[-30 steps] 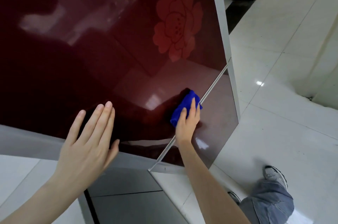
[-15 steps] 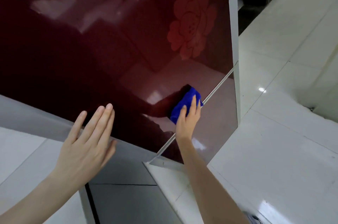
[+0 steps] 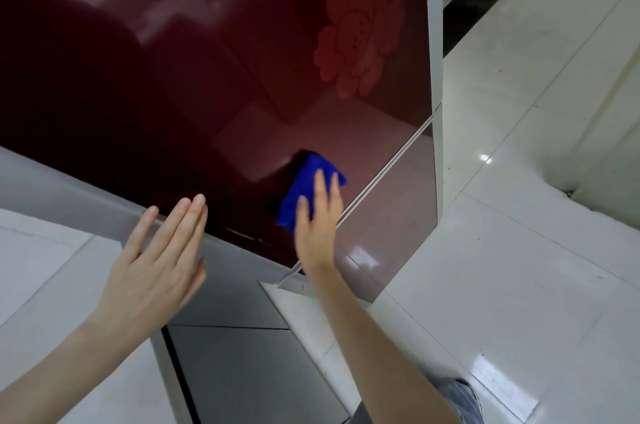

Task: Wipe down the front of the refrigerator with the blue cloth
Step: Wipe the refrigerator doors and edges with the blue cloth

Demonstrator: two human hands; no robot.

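Item: refrigerator (image 3: 207, 77), front panel glossy dark red, reflecting the room; pale flower motif (image 3: 360, 28) printed toward the right edge of the upper door; narrow silver strip (image 3: 388, 167) running diagonally across the picture between the upper door and the lower door; pale grey side panel (image 3: 52, 188) visible along the left. Item: blue cloth (image 3: 304, 188), bunched, lying flat against the upper door near its lower end, just beside the silver strip on the side away from the lower door. Item: right hand (image 3: 317, 226), laid over the cloth, its fingers (image 3: 320, 188) straight and slightly apart, pressing the cloth onto the red surface; the thumb is hidden; the heel of the hand crosses the silver strip. Item: left hand (image 3: 159, 264), raised flat with palm toward the refrigerator, its fingers (image 3: 183, 215) straight and close together, thumb out to the side, holding nothing; the fingertips overlap the edge where red front meets grey side, but contact with the surface cannot be told. The two hands are near each other, apart. Surroundings: white tiled floor (image 3: 519, 250), shiny with light spots; a blurred shoe (image 3: 464, 396) at the bottom right.
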